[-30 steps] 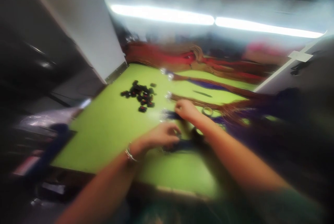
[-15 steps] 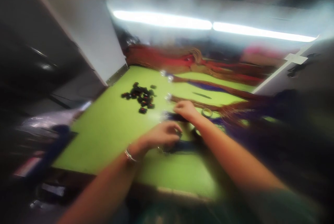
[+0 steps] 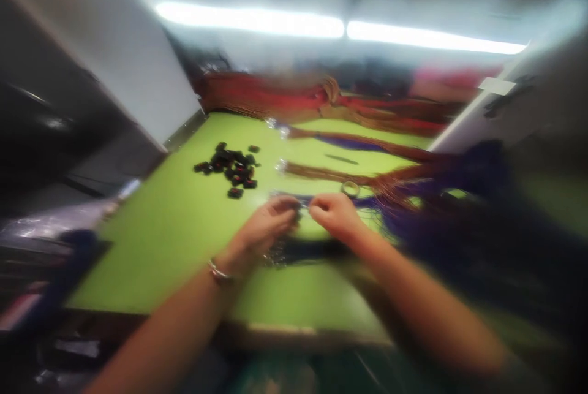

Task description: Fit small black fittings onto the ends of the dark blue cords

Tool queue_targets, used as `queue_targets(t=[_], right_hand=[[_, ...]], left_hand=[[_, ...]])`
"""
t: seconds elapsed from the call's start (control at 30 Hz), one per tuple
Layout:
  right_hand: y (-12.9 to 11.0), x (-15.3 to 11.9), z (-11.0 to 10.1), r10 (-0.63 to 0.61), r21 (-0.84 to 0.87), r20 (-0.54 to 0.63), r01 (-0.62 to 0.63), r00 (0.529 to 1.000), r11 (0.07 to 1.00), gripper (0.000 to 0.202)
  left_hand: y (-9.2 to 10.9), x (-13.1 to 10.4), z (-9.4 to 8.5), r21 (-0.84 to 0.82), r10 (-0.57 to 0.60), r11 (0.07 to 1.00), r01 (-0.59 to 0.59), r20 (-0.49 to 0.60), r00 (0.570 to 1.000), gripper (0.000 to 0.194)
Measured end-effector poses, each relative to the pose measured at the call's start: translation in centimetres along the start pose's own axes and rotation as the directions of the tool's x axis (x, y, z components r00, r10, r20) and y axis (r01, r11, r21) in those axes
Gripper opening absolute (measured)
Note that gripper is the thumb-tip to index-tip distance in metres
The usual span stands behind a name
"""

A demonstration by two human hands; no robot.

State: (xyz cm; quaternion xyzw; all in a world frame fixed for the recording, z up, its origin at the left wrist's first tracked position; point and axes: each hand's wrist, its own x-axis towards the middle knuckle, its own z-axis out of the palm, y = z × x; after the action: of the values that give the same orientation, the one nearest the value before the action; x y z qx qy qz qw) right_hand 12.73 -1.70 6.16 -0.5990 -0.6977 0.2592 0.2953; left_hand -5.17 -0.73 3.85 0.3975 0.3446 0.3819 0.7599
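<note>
Over the green tabletop (image 3: 151, 259), my left hand (image 3: 271, 221) and my right hand (image 3: 339, 215) are close together, fingertips nearly meeting. Fingers of my left hand are closed around a small dark piece (image 3: 294, 222), mostly hidden and blurred. My right hand pinches what looks like a thin wire end (image 3: 303, 204), pale at its tip. Just behind the hands lies a bundle of blue wires (image 3: 367, 202). Below them is a dark wire bundle (image 3: 312, 250) with shiny terminal ends (image 3: 276, 254).
Several black connector-like pieces (image 3: 232, 167) are heaped left of centre. Brown wire bundles (image 3: 331, 171) run to the right, beside a tape roll (image 3: 351, 189) and a thin dark tool (image 3: 340, 159). Red and brown wires (image 3: 275, 97) line the back. A white panel (image 3: 169, 100) stands at left.
My left hand has moved up to my right hand, closing the gap between them. My right hand has come away from the wire bundle slightly. The view has shifted, moving the scene left.
</note>
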Motion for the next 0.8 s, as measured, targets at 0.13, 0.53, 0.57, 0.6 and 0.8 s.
queue_targets(t=[0.13,0.53,0.57,0.6,0.8], right_hand=[[0.1,0.2,0.5,0.013,0.021,0.062,-0.014,0.998,1.000,0.018],[0.8,0.7,0.8,0.018,0.045,0.198,-0.028,0.980,0.999,0.019],[0.9,0.7,0.8,0.024,0.045,0.202,-0.034,0.979,0.998,0.018],[0.9,0.8,0.8,0.033,0.049,0.209,-0.044,0.977,0.998,0.018],[1.0,1.0,0.6,0.115,0.177,0.323,-0.180,0.939,0.968,0.018]], left_hand=[[-0.1,0.2,-0.2,-0.026,-0.026,0.999,0.026,-0.014,1.000,0.032],[0.0,0.1,-0.1,-0.009,-0.056,0.998,0.056,0.015,0.998,0.032],[0.0,0.1,-0.1,0.002,-0.052,0.999,0.052,0.012,0.999,0.032],[0.0,0.1,-0.1,0.014,-0.045,0.999,0.045,0.008,0.999,0.033],[-0.8,0.2,-0.4,0.202,0.110,0.973,-0.109,0.003,0.994,0.030]])
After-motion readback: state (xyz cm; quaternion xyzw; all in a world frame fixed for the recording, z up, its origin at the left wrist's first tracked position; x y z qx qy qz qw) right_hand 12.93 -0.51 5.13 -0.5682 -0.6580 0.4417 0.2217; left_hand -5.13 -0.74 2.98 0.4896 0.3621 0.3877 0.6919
